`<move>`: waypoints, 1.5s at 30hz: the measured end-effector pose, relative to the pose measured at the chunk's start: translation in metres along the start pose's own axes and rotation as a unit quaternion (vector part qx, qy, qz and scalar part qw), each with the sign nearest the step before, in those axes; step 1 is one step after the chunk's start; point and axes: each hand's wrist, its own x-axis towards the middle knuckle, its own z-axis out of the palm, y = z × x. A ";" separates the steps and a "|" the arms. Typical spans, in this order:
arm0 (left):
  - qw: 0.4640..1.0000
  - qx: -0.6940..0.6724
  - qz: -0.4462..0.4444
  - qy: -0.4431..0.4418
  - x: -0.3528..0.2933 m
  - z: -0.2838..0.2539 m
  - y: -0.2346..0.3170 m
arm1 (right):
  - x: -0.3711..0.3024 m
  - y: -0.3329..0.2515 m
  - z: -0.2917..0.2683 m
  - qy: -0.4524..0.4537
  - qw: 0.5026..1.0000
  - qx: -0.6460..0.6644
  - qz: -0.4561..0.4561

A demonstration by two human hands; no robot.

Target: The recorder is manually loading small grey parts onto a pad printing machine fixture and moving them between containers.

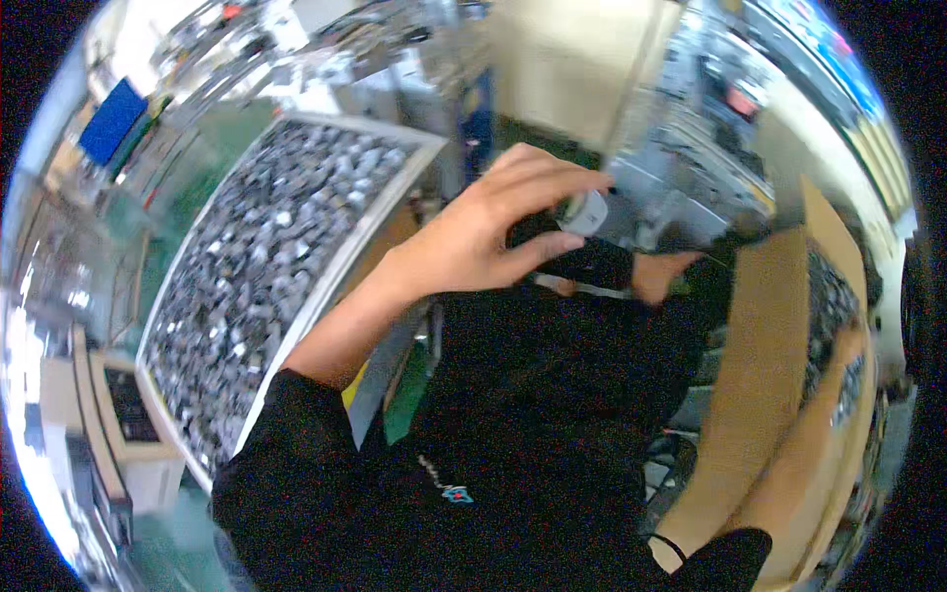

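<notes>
My left hand [508, 217] is raised in front of my body, its thumb and fingers closed around a small, light grey rounded piece [589, 212] with a dark mark on its face. My right forearm reaches into a tall cardboard box [755, 355] on the right. Inside that box lie many small dark grey pieces [827, 296]. Among or just above them is my right hand [846, 360], blurred, and its fingers cannot be made out.
On the left stands a big light-rimmed bin [419, 158] heaped with small grey and black parts [266, 247]. Metal machinery [681, 187] is ahead to the right. A blue panel [113, 120] shows at the far left, over a green floor [178, 538].
</notes>
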 end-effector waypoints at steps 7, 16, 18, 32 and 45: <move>0.963 0.093 -0.231 0.104 -0.113 -0.084 -0.024 | 0.059 0.003 0.029 0.035 0.996 -0.044 -0.066; 0.804 0.273 -0.457 0.264 -0.226 -0.181 -0.044 | 0.058 0.005 0.037 0.029 0.998 -0.039 -0.036; 0.830 0.261 -0.434 0.234 -0.195 -0.163 -0.081 | -0.010 0.087 0.010 0.012 0.997 -0.070 0.021; 0.771 0.437 -0.457 0.072 -0.283 -0.178 -0.090 | -0.001 -0.003 0.021 -0.003 0.998 -0.042 0.051; 0.756 0.408 -0.511 0.025 -0.309 -0.190 -0.108 | 0.043 0.003 0.051 0.041 0.990 0.072 0.110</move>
